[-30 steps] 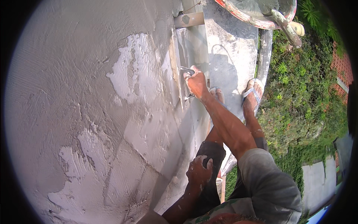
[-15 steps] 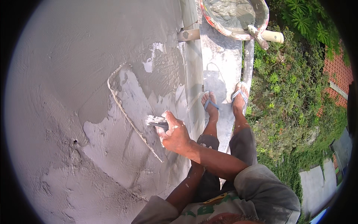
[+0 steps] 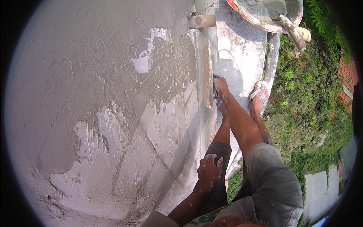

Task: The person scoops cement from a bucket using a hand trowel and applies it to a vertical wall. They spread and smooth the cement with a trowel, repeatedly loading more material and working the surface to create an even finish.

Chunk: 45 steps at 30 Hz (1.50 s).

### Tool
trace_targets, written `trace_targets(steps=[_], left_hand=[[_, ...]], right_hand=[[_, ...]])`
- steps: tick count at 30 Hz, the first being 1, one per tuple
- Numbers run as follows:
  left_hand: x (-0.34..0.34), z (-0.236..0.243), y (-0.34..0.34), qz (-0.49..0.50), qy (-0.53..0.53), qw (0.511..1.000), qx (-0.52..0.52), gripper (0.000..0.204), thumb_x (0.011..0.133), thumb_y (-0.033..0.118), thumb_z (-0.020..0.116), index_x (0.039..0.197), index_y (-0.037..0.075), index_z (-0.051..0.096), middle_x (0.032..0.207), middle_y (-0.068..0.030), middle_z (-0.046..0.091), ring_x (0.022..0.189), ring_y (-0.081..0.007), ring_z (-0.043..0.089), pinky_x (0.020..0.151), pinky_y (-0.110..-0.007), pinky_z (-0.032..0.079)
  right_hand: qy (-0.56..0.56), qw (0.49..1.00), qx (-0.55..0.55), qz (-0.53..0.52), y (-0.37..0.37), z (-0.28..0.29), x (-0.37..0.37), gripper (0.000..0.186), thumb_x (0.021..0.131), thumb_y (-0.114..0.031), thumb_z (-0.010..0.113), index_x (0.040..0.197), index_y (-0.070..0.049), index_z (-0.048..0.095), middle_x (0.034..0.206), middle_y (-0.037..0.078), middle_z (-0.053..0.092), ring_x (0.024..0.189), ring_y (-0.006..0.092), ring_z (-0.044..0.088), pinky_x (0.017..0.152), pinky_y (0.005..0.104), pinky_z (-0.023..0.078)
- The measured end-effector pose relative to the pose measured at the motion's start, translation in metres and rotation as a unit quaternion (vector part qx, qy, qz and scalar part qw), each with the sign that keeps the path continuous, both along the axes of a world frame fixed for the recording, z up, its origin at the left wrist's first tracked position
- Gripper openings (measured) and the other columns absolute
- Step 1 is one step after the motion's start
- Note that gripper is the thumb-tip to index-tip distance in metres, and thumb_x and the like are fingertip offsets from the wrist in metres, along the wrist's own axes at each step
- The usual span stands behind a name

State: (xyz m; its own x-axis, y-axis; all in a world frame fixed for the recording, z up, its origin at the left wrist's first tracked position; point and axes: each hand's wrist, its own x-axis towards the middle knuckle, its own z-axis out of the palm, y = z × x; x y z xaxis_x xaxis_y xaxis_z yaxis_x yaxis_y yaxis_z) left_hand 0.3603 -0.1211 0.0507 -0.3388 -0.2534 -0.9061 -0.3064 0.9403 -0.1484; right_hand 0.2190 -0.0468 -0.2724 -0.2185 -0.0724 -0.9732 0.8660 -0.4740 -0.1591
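- Left hand (image 3: 210, 173) rests on the dark trousers (image 3: 221, 150) near the knee, fingers loosely bent and a little apart; nothing shows in it, though the palm is hidden.
- Right hand (image 3: 222, 86) is closed around the handle of the trowel (image 3: 207, 75); fingertips are mostly out of sight.
- The trowel stands between that hand and the wall (image 3: 94, 75), blade nearly edge-on, a coat of plaster along it. Whether it touches the wall, I cannot tell.
- Grey, wet plaster covers the upper and far left wall, with ridges and stroke marks.
- Left to cover, by the look of it: a small pale patch (image 3: 143, 62) higher up and a broader pale area (image 3: 81, 185) lower down. The work seems well along, but neither even nor smooth.
- Beyond the hands, a plank (image 3: 242, 49) bears the sandalled feet (image 3: 258, 98).
- Farther along, the red-edged bucket (image 3: 245, 18) holds wet grey mortar (image 3: 264, 8); a crusted stick (image 3: 292, 31) lies over its rim.
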Motion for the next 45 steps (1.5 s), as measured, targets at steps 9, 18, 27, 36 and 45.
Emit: trace_targets(steps=[9,18,27,36,45], left_hand=[[-0.016,-0.005,-0.007,0.044,-0.016,0.999,0.002,0.041,0.087,0.041,0.058,0.113,0.008,0.061,0.122,-0.0143,0.058,0.116,-0.0345,0.052,0.096,-0.047,0.043],[0.002,-0.006,-0.012,-0.006,0.002,0.999,0.043,0.045,0.087,0.041,0.058,0.117,0.008,0.057,0.121,-0.015,0.056,0.116,-0.0344,0.051,0.095,-0.048,0.043],[0.002,-0.005,-0.014,-0.044,-0.023,0.997,0.056,0.047,0.087,0.041,0.058,0.117,0.005,0.055,0.122,-0.0162,0.053,0.114,-0.0345,0.051,0.092,-0.048,0.045],[0.038,-0.037,-0.023,-0.122,0.052,0.991,0.017,0.045,0.087,0.042,0.058,0.115,0.006,0.059,0.115,-0.0172,0.059,0.109,-0.0348,0.056,0.093,-0.045,0.045],[-0.009,-0.004,-0.003,-0.06,-0.019,0.997,0.035,0.045,0.09,0.041,0.054,0.116,0.004,0.056,0.12,-0.018,0.056,0.113,-0.0352,0.055,0.094,-0.048,0.045]], right_hand=[[0.197,0.978,-0.03,-0.066,-0.027,-0.037,-0.036,0.021,0.083,-0.003,0.048,0.103,0.001,0.055,0.058,0.003,0.051,0.04,0.0135,0.048,0.035,0.0306,0.039],[0.261,0.964,0.027,0.035,-0.005,0.113,-0.054,0.016,0.085,0.0,0.051,0.098,0.002,0.06,0.064,0.004,0.058,0.046,0.0098,0.052,0.04,0.0267,0.041],[0.342,0.931,0.099,0.078,-0.002,0.273,-0.051,0.021,0.074,-0.001,0.061,0.093,0.0,0.052,0.066,0.01,0.046,0.059,0.0148,0.043,0.056,0.0299,0.04],[0.4,0.908,-0.128,-0.014,-0.013,0.358,0.013,0.039,0.077,0.004,0.06,0.115,0.001,0.054,0.084,0.006,0.059,0.071,0.0115,0.052,0.063,0.0249,0.045],[0.129,0.986,-0.03,-0.104,0.021,0.233,-0.064,0.023,0.079,-0.002,0.055,0.102,0.001,0.055,0.064,0.004,0.053,0.048,0.0125,0.049,0.042,0.0285,0.04]])
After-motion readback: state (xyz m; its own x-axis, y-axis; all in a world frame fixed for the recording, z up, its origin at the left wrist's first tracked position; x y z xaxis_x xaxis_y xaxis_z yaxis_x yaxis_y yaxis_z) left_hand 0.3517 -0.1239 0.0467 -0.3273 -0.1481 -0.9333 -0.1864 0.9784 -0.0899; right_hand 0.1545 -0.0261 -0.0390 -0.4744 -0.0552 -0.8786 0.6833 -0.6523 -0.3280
